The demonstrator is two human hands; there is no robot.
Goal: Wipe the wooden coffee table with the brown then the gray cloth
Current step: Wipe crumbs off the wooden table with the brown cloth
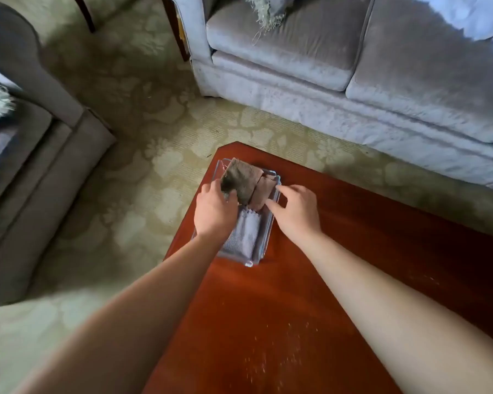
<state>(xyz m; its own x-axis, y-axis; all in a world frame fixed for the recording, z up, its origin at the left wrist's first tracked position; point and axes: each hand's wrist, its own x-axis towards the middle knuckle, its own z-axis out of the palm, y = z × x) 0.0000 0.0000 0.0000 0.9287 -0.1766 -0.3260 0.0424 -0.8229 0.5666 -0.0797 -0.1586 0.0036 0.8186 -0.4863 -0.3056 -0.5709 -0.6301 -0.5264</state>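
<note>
Two bare forearms reach up from the bottom edge across the reddish wooden tabletop (353,251), over a scatter of pale specks (268,356) at lower centre. Just above the middle of the frame, near the tabletop's left edge, sits a clear tray (251,263) that holds three cloths.

The left hand (214,211) has its fingers curled round the near corner of a dark brownish cloth (241,179), which lies tilted over the tray's far end. A lighter mauve-brown cloth (264,191) is partly tucked under it on the right. A pale gray cloth (244,234) fills the near half of the tray, and the left hand covers its far-left part.

The right hand (296,210) hovers at the tray's right rim with thumb and forefinger spread and grasping nothing. Whether the thumb tip touches the mauve-brown cloth cannot be told.

A pale sofa (296,66) with a fringed cushion (265,9) fills the upper right. A gray armchair (40,166) stands at the left. Floral carpet (143,115) lies between them and the tabletop.
</note>
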